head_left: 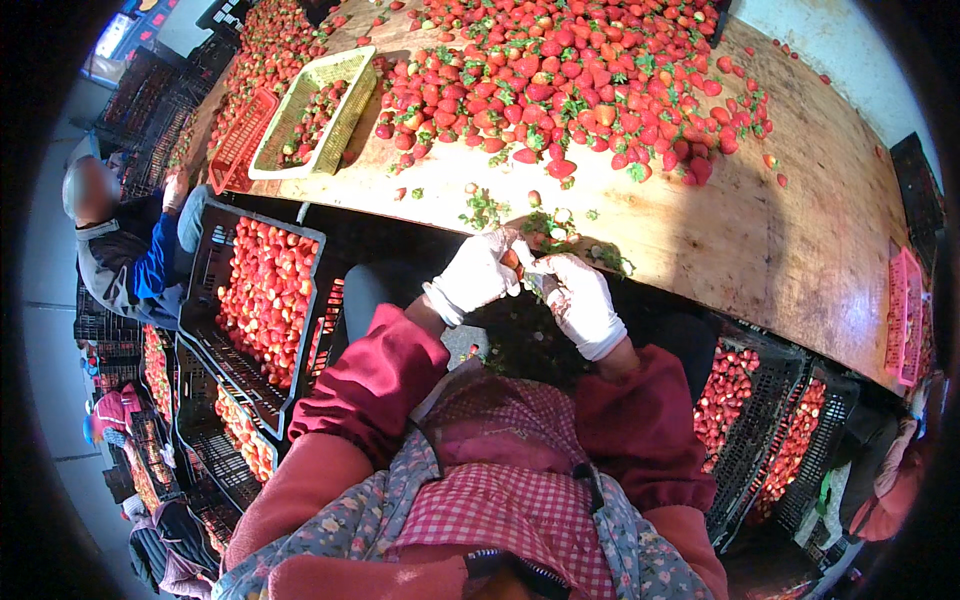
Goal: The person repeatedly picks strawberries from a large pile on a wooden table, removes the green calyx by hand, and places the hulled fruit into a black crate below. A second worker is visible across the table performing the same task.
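Note:
My left hand (474,276), in a white glove, pinches a red strawberry (511,259) just off the table's near edge. Close beside it my right hand (586,306), gloved too with dark stains at the fingers, grips a small greyish object (546,285); its kind is hard to make out, and green bits show by it. Cut green strawberry caps (484,208) lie on the wooden table (720,247) right beyond my hands. A broad heap of strawberries (540,90) with leaves spreads farther back.
A yellow plastic basket (259,171) holding darker strawberries stands at the left, next to a red basket (234,154). Black crates (319,259) of hulled strawberries flank me on both sides. A pink basket (904,315) sits at the right edge. Another person (124,247) works at the left.

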A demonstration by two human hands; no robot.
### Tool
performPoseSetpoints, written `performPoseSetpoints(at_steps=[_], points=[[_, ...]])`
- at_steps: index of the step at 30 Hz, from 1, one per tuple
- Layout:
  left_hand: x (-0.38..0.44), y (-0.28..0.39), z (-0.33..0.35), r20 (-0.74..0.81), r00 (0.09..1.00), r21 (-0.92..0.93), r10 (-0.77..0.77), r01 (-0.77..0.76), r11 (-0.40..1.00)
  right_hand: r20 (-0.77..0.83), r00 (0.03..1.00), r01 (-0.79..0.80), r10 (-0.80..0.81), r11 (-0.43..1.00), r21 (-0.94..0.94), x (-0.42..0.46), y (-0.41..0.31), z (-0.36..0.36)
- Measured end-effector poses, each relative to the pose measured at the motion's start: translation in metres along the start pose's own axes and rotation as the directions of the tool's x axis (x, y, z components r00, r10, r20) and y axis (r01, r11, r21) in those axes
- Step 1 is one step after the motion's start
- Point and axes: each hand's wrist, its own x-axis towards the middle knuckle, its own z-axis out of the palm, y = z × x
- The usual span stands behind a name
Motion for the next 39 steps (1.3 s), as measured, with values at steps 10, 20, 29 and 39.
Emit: performPoseSetpoints(at_steps=[10,20,29,39], points=[[-0.002,-0.027,0.003,0.167,0.958,-0.729,0.233,-0.039,0.683,0.127,0.987,-0.161,0.1,0.645,0.747,-0.003,0.002,0.001],[0.009,-0.024,-0.025,0.013,0.967,-0.94,0.256,-0.075,0.334,0.235,0.839,-0.399,0.49,0.263,0.878,-0.003,0.011,0.01],[0.117,-0.011,-0.064,-0.123,0.977,-0.972,0.172,-0.154,0.179,0.211,0.826,-0.458,0.522,0.404,0.792,-0.004,0.011,0.006],[0.13,0.02,-0.042,-0.292,0.936,0.727,0.195,0.086,0.681,-0.075,0.996,-0.049,0.053,0.998,0.047,-0.006,0.011,-0.004]])
